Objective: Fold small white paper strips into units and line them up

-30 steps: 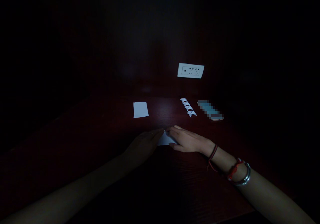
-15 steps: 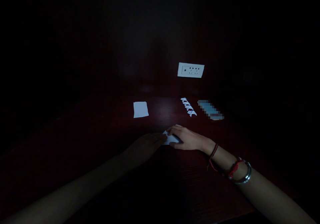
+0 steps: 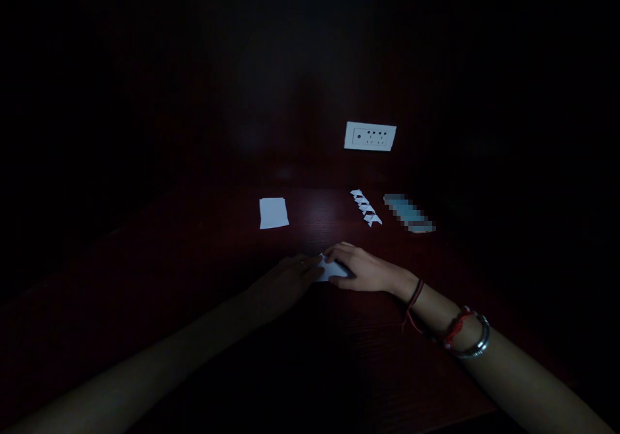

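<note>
Bluish-white paper [image 3: 333,270], peaked far corner, straight near edge, right hand [image 3: 364,270] part-open over it, left hand [image 3: 287,284] touching, its grip unclear

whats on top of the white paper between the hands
Fingers of the left hand and right hand lie over the white paper from either side. A pale patch shows between them; whatever lies beneath the fingers is covered.
</note>
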Motion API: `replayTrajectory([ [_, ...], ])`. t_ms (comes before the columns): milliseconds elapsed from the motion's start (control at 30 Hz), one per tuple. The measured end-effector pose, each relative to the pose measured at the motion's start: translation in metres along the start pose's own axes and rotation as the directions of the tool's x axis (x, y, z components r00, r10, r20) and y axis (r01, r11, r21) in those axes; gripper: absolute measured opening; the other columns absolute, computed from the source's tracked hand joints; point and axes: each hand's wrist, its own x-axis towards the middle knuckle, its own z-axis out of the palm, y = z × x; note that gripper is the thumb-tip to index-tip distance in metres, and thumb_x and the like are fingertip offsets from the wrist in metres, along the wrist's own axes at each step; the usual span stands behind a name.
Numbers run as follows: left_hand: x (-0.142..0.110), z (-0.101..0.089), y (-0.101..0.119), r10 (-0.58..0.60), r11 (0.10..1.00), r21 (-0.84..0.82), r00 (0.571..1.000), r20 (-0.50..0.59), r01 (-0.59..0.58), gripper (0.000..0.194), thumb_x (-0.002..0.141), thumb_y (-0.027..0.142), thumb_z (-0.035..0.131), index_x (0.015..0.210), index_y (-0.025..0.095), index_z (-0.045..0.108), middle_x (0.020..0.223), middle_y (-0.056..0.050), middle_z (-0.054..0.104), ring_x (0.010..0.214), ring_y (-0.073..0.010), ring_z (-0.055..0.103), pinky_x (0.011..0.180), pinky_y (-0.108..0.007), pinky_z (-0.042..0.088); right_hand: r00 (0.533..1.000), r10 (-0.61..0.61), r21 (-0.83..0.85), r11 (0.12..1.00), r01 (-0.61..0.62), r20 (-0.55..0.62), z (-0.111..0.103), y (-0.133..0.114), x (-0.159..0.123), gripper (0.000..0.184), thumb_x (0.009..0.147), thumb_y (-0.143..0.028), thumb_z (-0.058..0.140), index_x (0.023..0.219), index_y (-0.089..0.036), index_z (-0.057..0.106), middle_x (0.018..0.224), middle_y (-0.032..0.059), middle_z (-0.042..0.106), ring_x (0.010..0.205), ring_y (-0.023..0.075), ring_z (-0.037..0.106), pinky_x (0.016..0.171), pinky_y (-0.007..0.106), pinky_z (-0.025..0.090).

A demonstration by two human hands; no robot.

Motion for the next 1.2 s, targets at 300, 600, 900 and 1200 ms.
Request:
replayTrajectory([
  [300,0.0007,0.0070,-0.0029,0.029,1.000,0.009,0.999,-0.023,-0.029,0.032,0.083,0.013,0.039,0.115,0.014,0.044,0.121,-0.010,0.044,0.106,-0.0232,0.042,0.085,-0.038,0.036,1.000,0.025,0.058,0.998,-0.024,-0.018,0.0006,0.0016,-0.0021,0.033,0.070,-0.022,0.057,0.101,-0.015,0.047,0.103,0.0071,0.051,0.097,0.0170,0.046,0.086,0.033,0.037],
  [600,-0.0031,0.0064,-0.0012,0.011,0.999,0.031,1.000,0.019,-0.012,0.032,0.082,0.012,0.041,0.114,0.016,0.045,0.121,-0.009,0.043,0.107,-0.0235,0.040,0.086,-0.038,0.034,0.999,0.035,0.082,0.996,-0.038,0.033,-0.0009,0.0046,-0.0001,0.056,0.070,-0.029,0.057,0.121,-0.014,0.037,0.111,0.0091,0.037,0.103,0.0178,0.041,0.092,0.030,0.035],
  [900,-0.0020,0.0053,0.0011,0.006,0.999,0.040,1.000,0.023,-0.007,0.033,0.081,0.011,0.043,0.114,0.016,0.045,0.121,-0.009,0.043,0.108,-0.0242,0.040,0.086,-0.039,0.034,0.998,0.044,0.066,0.997,-0.047,0.043,-0.0027,0.0024,0.0008,0.061,0.070,-0.030,0.057,0.124,-0.013,0.033,0.108,0.0090,0.039,0.099,0.0174,0.042,0.091,0.030,0.036],
  [1200,-0.0015,0.0076,0.0003,-0.003,1.000,0.027,1.000,0.018,0.002,0.033,0.082,0.012,0.043,0.114,0.017,0.044,0.122,-0.009,0.043,0.106,-0.0239,0.041,0.085,-0.039,0.034,0.998,0.010,0.059,0.998,-0.013,0.061,-0.0025,0.0023,0.0021,0.040,0.072,-0.028,0.055,0.108,-0.012,0.048,0.100,0.0070,0.043,0.093,0.0152,0.045,0.086,0.028,0.039],
])
